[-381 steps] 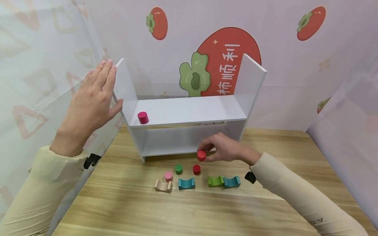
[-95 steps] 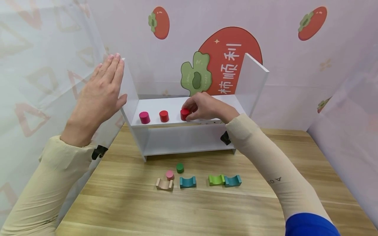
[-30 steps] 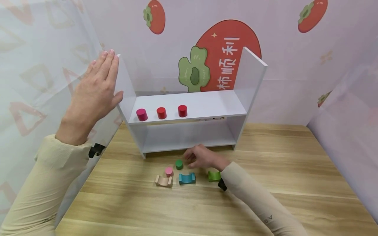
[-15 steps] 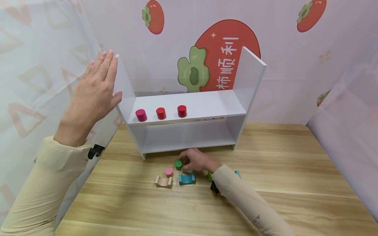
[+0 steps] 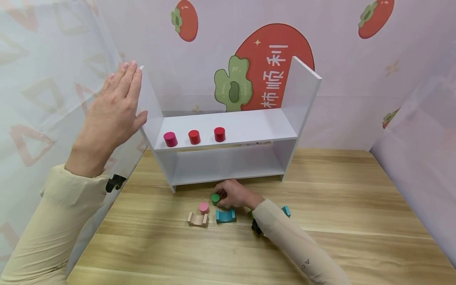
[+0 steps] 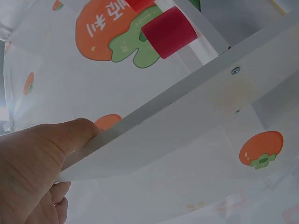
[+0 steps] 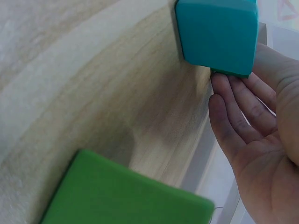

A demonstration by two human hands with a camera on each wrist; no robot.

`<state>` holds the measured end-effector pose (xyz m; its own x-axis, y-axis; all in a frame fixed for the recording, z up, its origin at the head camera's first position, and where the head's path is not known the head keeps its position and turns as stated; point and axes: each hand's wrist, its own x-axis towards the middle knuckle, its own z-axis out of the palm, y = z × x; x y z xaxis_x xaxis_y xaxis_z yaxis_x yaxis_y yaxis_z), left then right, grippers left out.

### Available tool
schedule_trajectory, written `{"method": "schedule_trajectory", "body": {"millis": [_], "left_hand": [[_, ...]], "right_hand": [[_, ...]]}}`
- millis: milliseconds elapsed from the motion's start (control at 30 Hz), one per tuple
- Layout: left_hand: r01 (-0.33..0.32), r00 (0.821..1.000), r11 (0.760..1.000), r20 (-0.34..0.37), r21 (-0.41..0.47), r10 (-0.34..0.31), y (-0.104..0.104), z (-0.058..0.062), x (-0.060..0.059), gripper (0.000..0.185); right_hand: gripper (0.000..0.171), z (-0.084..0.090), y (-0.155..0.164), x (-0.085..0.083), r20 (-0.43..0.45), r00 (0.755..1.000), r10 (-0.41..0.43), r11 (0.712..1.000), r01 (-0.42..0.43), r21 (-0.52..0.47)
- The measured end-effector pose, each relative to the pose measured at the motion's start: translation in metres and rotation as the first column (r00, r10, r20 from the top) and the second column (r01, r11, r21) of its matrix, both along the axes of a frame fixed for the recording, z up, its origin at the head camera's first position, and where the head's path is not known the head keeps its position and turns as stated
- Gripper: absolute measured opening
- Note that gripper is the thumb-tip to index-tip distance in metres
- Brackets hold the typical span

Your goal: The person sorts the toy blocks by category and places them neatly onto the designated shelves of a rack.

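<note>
My left hand [image 5: 110, 111] holds the left side panel [image 6: 154, 135] of a white two-tier shelf [image 5: 249, 124], its thumb on the inner face and the fingers on the outer. With thumb and fingertips, my right hand [image 5: 235, 194] pinches a green wooden cylinder [image 5: 215, 199] on the table before the shelf. In the right wrist view a teal arched block [image 7: 217, 37] hides most of that cylinder. Along the upper board stand a magenta cylinder [image 5: 170, 139], a red cylinder [image 5: 194, 137] and another red cylinder [image 5: 219, 134].
Left of the green cylinder sits a pink cylinder [image 5: 204, 208], with a beige arched block [image 5: 198, 219] just in front. A green arched block [image 7: 126, 196] and a second teal block [image 5: 286, 211] lie partly behind the right sleeve. Patterned cloth walls [image 5: 338, 126] enclose the wooden table [image 5: 199, 253].
Both red cylinders have gone from table level to the upper board, beside the magenta one. My right hand has come down from the board and leftward onto the green cylinder. The left hand stays put.
</note>
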<state>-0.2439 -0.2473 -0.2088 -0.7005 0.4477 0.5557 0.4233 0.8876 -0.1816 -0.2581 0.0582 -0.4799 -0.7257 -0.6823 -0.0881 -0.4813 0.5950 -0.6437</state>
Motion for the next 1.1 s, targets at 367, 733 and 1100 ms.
{"method": "schedule_trajectory", "body": {"millis": [367, 733, 1100], "left_hand": [[-0.004, 1.000, 1.000, -0.001, -0.011, 0.004, 0.000, 0.000, -0.001, 0.095], [-0.001, 1.000, 1.000, 0.018, -0.008, 0.002, -0.001, 0.001, -0.001, 0.094], [-0.011, 1.000, 1.000, 0.017, -0.021, 0.012, -0.001, 0.000, -0.003, 0.095]], "right_hand": [[0.032, 0.015, 0.010, 0.005, 0.016, 1.000, 0.006, 1.000, -0.006, -0.008], [0.030, 0.041, 0.035, 0.013, 0.018, 0.999, 0.047, 0.999, -0.047, -0.027], [0.030, 0.095, 0.064, 0.012, 0.003, 0.990, 0.143, 0.990, -0.143, -0.017]]}}
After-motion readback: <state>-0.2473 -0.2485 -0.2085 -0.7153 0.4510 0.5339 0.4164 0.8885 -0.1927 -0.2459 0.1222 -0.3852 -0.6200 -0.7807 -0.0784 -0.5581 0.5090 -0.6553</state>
